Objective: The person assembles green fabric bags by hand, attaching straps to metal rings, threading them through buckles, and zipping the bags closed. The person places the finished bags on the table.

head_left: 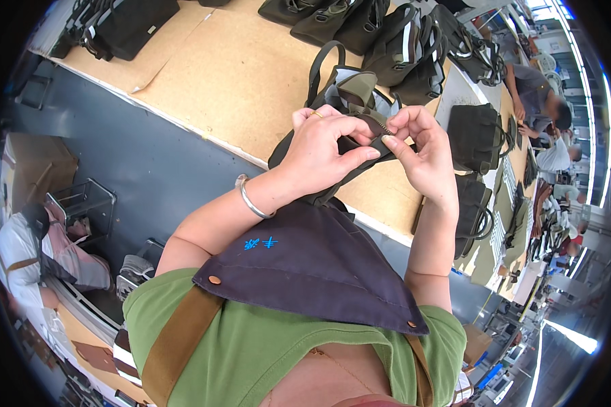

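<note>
Both my hands work on a dark olive fabric bag point(352, 87) at the near edge of a tan work table. It has a looped handle and a grey lining showing at its opening. My left hand point(324, 146) grips the bag's edge, thumb and fingers pinched together. Close beside it, my right hand point(419, 146) pinches the end of a toothed zipper point(383, 126) along that edge. The lower part of the bag is partly hidden behind my left hand and the dark apron.
Finished-looking dark bags point(394, 47) crowd the table's far side, and more stand at the far left point(132, 27). Two dark bags point(478, 136) lie to my right. A cardboard box point(37, 166) and metal cart point(81, 200) stand at left. Co-workers point(540, 95) sit along the right.
</note>
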`<state>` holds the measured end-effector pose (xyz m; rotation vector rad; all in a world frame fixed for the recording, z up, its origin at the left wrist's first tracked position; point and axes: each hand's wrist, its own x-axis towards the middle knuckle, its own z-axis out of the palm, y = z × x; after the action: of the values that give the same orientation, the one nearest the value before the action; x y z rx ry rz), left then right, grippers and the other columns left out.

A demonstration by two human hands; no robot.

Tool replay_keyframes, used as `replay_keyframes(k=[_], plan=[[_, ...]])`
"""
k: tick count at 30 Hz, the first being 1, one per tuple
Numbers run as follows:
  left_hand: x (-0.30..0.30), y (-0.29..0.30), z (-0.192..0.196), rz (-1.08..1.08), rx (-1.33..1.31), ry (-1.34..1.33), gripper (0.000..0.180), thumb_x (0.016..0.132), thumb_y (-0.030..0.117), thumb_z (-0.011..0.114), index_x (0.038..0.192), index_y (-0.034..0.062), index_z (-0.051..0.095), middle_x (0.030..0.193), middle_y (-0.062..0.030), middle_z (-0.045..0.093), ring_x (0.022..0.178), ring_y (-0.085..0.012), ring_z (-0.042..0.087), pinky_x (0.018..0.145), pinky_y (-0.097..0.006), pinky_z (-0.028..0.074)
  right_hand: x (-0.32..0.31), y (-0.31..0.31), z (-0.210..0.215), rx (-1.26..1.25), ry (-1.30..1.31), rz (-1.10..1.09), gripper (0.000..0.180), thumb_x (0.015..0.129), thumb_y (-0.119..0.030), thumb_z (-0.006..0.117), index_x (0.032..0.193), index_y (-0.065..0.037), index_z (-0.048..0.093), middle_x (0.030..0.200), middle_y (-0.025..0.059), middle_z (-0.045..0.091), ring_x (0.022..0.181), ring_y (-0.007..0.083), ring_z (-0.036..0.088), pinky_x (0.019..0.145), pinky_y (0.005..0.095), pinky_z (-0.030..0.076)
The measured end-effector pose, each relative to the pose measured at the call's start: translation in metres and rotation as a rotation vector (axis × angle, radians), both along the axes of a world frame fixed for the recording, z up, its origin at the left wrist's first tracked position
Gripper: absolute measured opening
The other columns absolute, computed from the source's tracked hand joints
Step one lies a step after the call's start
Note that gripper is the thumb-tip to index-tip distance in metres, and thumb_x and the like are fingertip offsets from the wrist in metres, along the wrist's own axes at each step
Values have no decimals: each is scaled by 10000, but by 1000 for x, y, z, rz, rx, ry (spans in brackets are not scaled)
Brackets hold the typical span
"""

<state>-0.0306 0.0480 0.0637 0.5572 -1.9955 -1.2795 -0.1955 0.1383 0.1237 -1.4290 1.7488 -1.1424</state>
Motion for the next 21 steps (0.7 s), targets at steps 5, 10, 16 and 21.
replay_keyframes(k=[5,10,16,21], plan=[[0,3,-5,26,-33,-32,150,774,245,801,839,136,721,780,56,701,833,-104,576,875,-349,273,2,0,3,85,47,-2,313,784,61,686,1067,6,563,893,29,598,746,103,562,738,251,461],[2,3,-2,14,-43,-48,146,784,240,792,848,132,716,771,49,696,811,-113,577,858,-346,280,4,-1,5,83,42,-8,351,770,61,703,1088,13,563,858,45,615,748,108,581,732,248,471],[5,5,2,-2,-84,-88,118,793,232,758,809,135,692,735,28,680,773,-165,563,804,-364,283,4,2,0,29,81,24,376,762,63,710,1103,3,560,827,50,632,754,112,597,700,254,480],[3,4,-1,-4,-123,-59,130,804,216,760,831,115,683,736,23,662,760,-159,548,788,-351,281,1,-6,21,231,174,95,417,769,22,721,1146,-14,548,840,62,664,703,134,616,663,270,482]])
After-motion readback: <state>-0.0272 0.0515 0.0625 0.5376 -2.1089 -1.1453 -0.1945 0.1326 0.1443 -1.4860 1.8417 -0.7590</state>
